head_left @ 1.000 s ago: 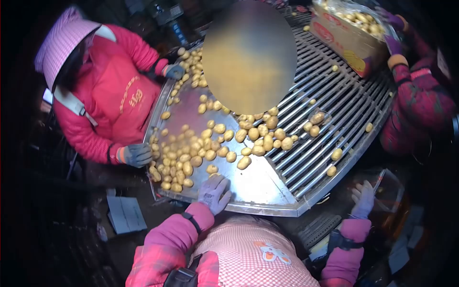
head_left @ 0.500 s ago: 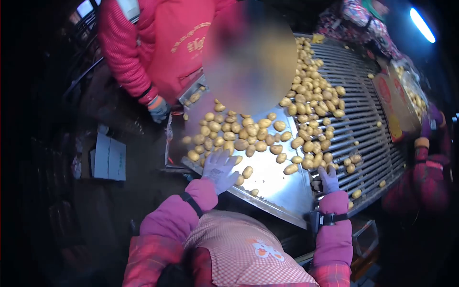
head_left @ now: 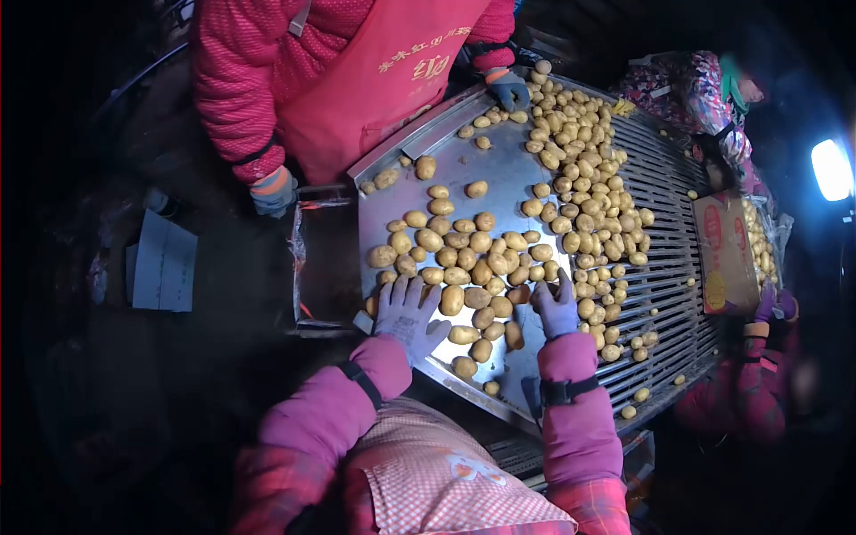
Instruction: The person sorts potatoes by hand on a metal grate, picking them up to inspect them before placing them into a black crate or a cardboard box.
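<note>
Potatoes point(head_left: 465, 259) are spread over a sloping sheet-metal tray point(head_left: 374, 214). My left hand point(head_left: 407, 316), in a pale purple glove, rests with fingers spread against the potatoes at the tray's near left side. My right hand point(head_left: 556, 310), gloved alike, is at the tray's right side beside the bars. Its fingers are slightly bent and apart, touching the potatoes there, with none visibly held. A denser heap of potatoes point(head_left: 584, 178) lies along the seam between the tray and a slatted bar deck point(head_left: 673, 232).
Opposite stands a person in a red apron point(head_left: 383, 80), one gloved hand point(head_left: 510, 89) by the heap. At right, another person's gloved hands point(head_left: 776, 303) are by a carton point(head_left: 727, 250) and bagged potatoes. An open-topped bin point(head_left: 325, 259) adjoins the tray; a white box point(head_left: 163, 263) stands left.
My right hand has moved left from the bars onto the tray. More potatoes now lie between my hands. The view has shifted, and the opposite person's second hand is now visible.
</note>
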Demonstrator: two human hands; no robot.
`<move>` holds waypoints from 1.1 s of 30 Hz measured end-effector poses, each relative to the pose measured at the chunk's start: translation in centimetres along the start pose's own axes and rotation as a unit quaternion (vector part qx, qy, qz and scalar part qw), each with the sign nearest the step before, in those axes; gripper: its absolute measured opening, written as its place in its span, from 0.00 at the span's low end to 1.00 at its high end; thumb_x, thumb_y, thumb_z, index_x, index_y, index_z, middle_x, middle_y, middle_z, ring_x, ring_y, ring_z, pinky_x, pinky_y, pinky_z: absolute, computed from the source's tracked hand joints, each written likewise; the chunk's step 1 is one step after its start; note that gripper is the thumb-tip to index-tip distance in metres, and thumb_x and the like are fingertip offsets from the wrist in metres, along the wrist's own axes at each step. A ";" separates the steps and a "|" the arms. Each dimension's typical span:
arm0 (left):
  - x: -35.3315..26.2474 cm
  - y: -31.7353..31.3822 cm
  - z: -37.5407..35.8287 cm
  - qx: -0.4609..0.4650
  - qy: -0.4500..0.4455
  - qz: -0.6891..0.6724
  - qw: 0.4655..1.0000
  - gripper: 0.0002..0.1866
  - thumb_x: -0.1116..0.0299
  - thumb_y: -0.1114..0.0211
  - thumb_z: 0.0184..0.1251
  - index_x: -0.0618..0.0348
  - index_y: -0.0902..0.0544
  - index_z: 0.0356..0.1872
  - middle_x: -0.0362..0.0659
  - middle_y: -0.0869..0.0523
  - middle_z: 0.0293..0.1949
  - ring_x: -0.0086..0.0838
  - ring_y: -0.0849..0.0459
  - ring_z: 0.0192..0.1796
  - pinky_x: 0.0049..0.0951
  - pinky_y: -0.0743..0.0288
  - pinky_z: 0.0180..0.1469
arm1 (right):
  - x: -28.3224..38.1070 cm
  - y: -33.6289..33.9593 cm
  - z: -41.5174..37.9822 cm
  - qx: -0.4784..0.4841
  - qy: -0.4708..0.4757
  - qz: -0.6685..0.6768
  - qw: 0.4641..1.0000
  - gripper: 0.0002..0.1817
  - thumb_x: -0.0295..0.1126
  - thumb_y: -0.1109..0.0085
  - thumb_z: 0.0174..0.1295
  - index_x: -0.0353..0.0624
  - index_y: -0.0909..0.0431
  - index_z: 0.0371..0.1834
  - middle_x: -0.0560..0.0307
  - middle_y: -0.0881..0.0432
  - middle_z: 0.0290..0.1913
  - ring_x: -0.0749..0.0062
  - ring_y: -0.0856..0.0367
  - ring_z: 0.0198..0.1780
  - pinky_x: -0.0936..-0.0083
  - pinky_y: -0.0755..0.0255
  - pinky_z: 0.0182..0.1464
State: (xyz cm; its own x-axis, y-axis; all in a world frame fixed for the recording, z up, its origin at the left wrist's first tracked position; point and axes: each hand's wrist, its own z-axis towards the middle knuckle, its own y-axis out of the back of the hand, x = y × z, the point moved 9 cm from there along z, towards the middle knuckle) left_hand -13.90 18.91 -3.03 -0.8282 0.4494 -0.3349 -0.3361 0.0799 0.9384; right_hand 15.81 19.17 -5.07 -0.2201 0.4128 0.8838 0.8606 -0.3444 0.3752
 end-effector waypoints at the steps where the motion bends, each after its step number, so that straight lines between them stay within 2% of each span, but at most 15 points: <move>1: 0.1 0.1 0.0 -0.025 0.005 0.011 1.000 0.36 0.43 0.39 0.59 0.53 0.28 0.66 0.53 0.30 0.64 0.50 0.38 0.70 0.53 0.48 0.71 | 0.7 -0.7 -0.4 -0.034 0.148 0.000 0.988 0.37 0.39 0.33 0.62 0.38 0.37 0.72 0.49 0.18 0.47 0.68 0.19 0.43 0.74 0.22 0.46; 2: 0.1 0.7 -0.1 -0.043 0.001 -0.006 0.999 0.34 0.47 0.38 0.59 0.55 0.27 0.63 0.52 0.28 0.61 0.48 0.35 0.67 0.53 0.46 0.70 | 5.2 -2.5 -3.7 -0.022 0.147 -0.181 0.972 0.34 0.37 0.31 0.59 0.38 0.31 0.68 0.46 0.19 0.50 0.62 0.19 0.48 0.69 0.24 0.52; 4: 0.1 0.8 0.1 -0.022 0.002 -0.030 0.999 0.32 0.48 0.37 0.58 0.55 0.26 0.62 0.51 0.27 0.60 0.47 0.34 0.66 0.52 0.45 0.69 | 6.8 -7.1 -5.9 0.058 0.377 -0.325 0.865 0.36 0.43 0.31 0.53 0.43 0.28 0.66 0.38 0.24 0.58 0.43 0.23 0.58 0.57 0.28 0.59; 5: 0.2 0.8 0.2 -0.007 0.006 -0.048 0.999 0.31 0.49 0.37 0.58 0.56 0.26 0.60 0.51 0.26 0.58 0.45 0.32 0.64 0.52 0.43 0.68 | 6.7 -9.3 -6.4 0.123 0.325 -0.383 0.856 0.38 0.51 0.32 0.52 0.50 0.28 0.68 0.38 0.30 0.65 0.42 0.30 0.66 0.51 0.36 0.66; 7: 0.0 1.3 0.4 -0.016 0.001 -0.048 0.999 0.29 0.51 0.36 0.57 0.56 0.25 0.58 0.49 0.25 0.55 0.43 0.29 0.61 0.51 0.41 0.66 | 5.6 -11.7 -6.9 0.109 0.334 -0.500 0.791 0.40 0.55 0.31 0.49 0.57 0.29 0.68 0.41 0.37 0.71 0.43 0.38 0.71 0.45 0.48 0.72; 9: 0.1 1.2 0.4 -0.019 0.003 -0.068 0.998 0.28 0.52 0.36 0.57 0.56 0.24 0.57 0.50 0.24 0.54 0.44 0.28 0.59 0.50 0.40 0.65 | 5.6 -12.5 -5.2 0.106 0.347 -0.471 0.804 0.41 0.55 0.30 0.46 0.61 0.28 0.67 0.43 0.41 0.73 0.45 0.43 0.74 0.45 0.54 0.74; 14: 0.3 2.7 -0.3 -0.099 -0.014 -0.035 0.994 0.18 0.57 0.39 0.58 0.52 0.22 0.48 0.43 0.22 0.42 0.39 0.23 0.49 0.44 0.33 0.53 | 7.4 -13.9 -0.1 0.118 0.359 -0.492 0.785 0.39 0.52 0.29 0.44 0.72 0.27 0.65 0.45 0.40 0.74 0.48 0.37 0.72 0.45 0.51 0.73; 15: 0.8 2.5 -0.7 -0.080 0.006 -0.040 0.996 0.18 0.58 0.39 0.59 0.52 0.22 0.49 0.43 0.21 0.42 0.39 0.22 0.48 0.44 0.32 0.52 | 8.3 -13.3 0.5 0.138 0.359 -0.495 0.779 0.38 0.51 0.30 0.49 0.67 0.29 0.68 0.42 0.36 0.72 0.47 0.34 0.70 0.49 0.44 0.72; 18: 0.1 1.3 -0.2 -0.064 0.018 -0.048 0.997 0.16 0.60 0.40 0.62 0.50 0.20 0.49 0.43 0.20 0.40 0.40 0.20 0.45 0.43 0.30 0.49 | 8.6 -7.2 2.3 0.156 0.293 -0.237 0.913 0.37 0.49 0.36 0.60 0.48 0.33 0.71 0.36 0.28 0.65 0.42 0.28 0.65 0.59 0.31 0.65; 21: -0.2 1.2 -0.1 -0.050 -0.003 -0.072 0.996 0.19 0.60 0.37 0.61 0.57 0.19 0.51 0.50 0.17 0.43 0.47 0.18 0.44 0.46 0.24 0.43 | 7.3 3.9 1.0 -0.075 0.344 -0.323 0.878 0.32 0.46 0.36 0.58 0.45 0.27 0.65 0.39 0.26 0.64 0.42 0.26 0.62 0.55 0.30 0.62; 24: 1.0 -1.2 -1.3 -0.045 0.013 -0.009 0.999 0.21 0.56 0.39 0.66 0.55 0.19 0.55 0.47 0.17 0.50 0.44 0.21 0.56 0.48 0.31 0.58 | 0.4 17.1 -1.3 -0.268 0.176 -0.366 0.874 0.28 0.48 0.37 0.58 0.46 0.22 0.59 0.41 0.25 0.62 0.45 0.26 0.62 0.55 0.32 0.62; 27: 0.3 -0.8 -0.3 -0.008 0.019 -0.035 0.999 0.22 0.58 0.41 0.67 0.56 0.21 0.59 0.52 0.17 0.49 0.46 0.21 0.55 0.48 0.31 0.57 | -7.7 25.9 -3.4 -0.433 0.016 -0.399 0.808 0.26 0.50 0.39 0.57 0.48 0.19 0.55 0.45 0.26 0.62 0.51 0.30 0.65 0.50 0.36 0.62; 29: -0.9 -0.6 0.4 -0.020 -0.014 -0.046 0.999 0.23 0.59 0.40 0.67 0.57 0.21 0.60 0.53 0.17 0.48 0.47 0.20 0.52 0.48 0.30 0.56 | -8.6 25.9 -2.9 -0.402 -0.011 -0.409 0.819 0.24 0.49 0.40 0.58 0.51 0.19 0.55 0.47 0.24 0.59 0.53 0.29 0.64 0.48 0.35 0.61; 31: -1.7 -0.5 0.5 -0.024 -0.035 -0.055 0.998 0.23 0.60 0.40 0.66 0.58 0.22 0.61 0.54 0.17 0.47 0.48 0.19 0.50 0.48 0.28 0.54 | -12.6 21.1 4.3 -0.228 -0.028 -0.482 0.846 0.15 0.42 0.41 0.60 0.48 0.17 0.44 0.51 0.18 0.51 0.55 0.24 0.59 0.58 0.28 0.56; 33: -1.1 -0.9 0.5 0.007 -0.007 0.004 1.000 0.23 0.61 0.39 0.67 0.61 0.22 0.60 0.56 0.16 0.46 0.50 0.18 0.47 0.47 0.26 0.52 | -7.3 18.0 3.4 -0.224 -0.021 -0.340 0.913 0.10 0.37 0.42 0.58 0.50 0.17 0.41 0.54 0.18 0.45 0.61 0.23 0.57 0.58 0.27 0.53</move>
State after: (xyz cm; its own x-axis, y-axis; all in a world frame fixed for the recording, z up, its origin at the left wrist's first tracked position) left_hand -12.43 18.74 -3.50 -0.8247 0.4616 -0.3268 -0.3239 0.0882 0.9420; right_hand 34.45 12.87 -5.74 -0.6085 0.6881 0.3953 0.2545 -0.3027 0.9185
